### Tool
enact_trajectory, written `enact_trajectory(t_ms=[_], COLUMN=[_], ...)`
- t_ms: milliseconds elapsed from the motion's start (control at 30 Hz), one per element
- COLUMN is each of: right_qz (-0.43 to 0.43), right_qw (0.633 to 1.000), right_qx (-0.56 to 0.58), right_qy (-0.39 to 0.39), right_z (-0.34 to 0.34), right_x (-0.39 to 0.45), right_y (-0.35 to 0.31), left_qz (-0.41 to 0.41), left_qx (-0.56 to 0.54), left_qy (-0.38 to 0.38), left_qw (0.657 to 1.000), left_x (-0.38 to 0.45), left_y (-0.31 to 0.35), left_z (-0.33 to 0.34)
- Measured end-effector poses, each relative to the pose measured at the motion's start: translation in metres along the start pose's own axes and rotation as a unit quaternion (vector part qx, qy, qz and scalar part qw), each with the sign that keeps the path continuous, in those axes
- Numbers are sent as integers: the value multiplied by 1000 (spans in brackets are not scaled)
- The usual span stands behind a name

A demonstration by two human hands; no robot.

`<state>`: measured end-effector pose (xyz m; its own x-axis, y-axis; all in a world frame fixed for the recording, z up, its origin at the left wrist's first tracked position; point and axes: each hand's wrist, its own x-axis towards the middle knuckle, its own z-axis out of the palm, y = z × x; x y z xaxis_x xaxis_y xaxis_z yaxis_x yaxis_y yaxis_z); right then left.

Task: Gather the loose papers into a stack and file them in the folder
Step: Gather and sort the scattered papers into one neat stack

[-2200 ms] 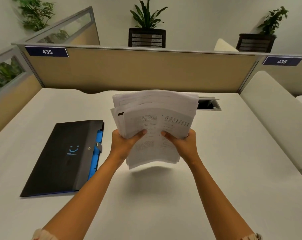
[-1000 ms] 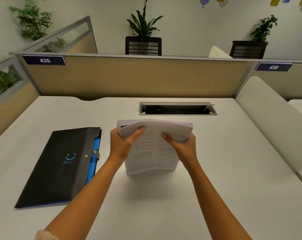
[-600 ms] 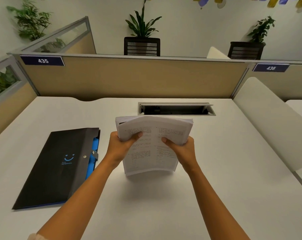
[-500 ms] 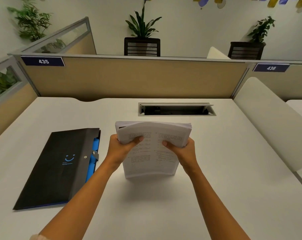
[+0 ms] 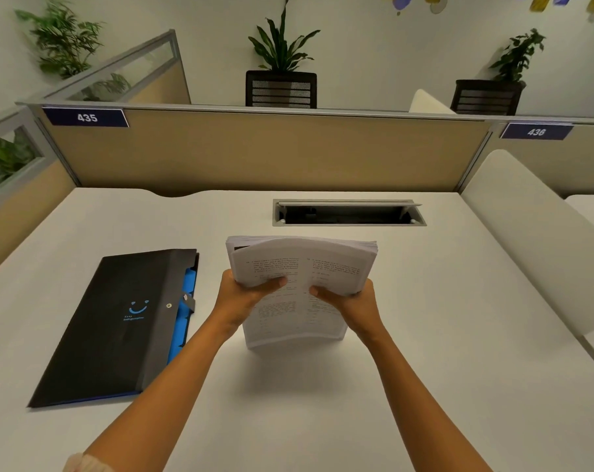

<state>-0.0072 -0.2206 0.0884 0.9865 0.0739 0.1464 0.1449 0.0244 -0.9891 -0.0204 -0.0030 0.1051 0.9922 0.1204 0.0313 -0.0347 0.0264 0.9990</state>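
White desk [image 5: 425, 335] inside a tan-partitioned cubicle. At centre, stack of papers [image 5: 299, 267] upright, bottom edge down on the desk, top bowed toward the viewer. Gripped at both sides: left hand [image 5: 241, 298] closed on the left edge, right hand [image 5: 351, 301] closed on the right, thumbs across the printed front. Black folder [image 5: 118, 321] flat and shut, just left of the left forearm.

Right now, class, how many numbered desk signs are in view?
2: sign 435 on the left of the partition, sign 436 at the right. Others may lie outside the frame.
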Motion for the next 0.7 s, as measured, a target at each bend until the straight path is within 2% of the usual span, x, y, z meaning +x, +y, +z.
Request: enact_trajectory(t_ms=[700], right_qz=[31], right_qw=[999], right_qx=[-10], right_qy=[-37], right_z=[-7], right_x=[3], right_y=[24], left_qz=[-30], left_qx=[8], left_qy=[4], left_qw=[1000], left_x=[-1], left_y=[-21], left_z=[-4])
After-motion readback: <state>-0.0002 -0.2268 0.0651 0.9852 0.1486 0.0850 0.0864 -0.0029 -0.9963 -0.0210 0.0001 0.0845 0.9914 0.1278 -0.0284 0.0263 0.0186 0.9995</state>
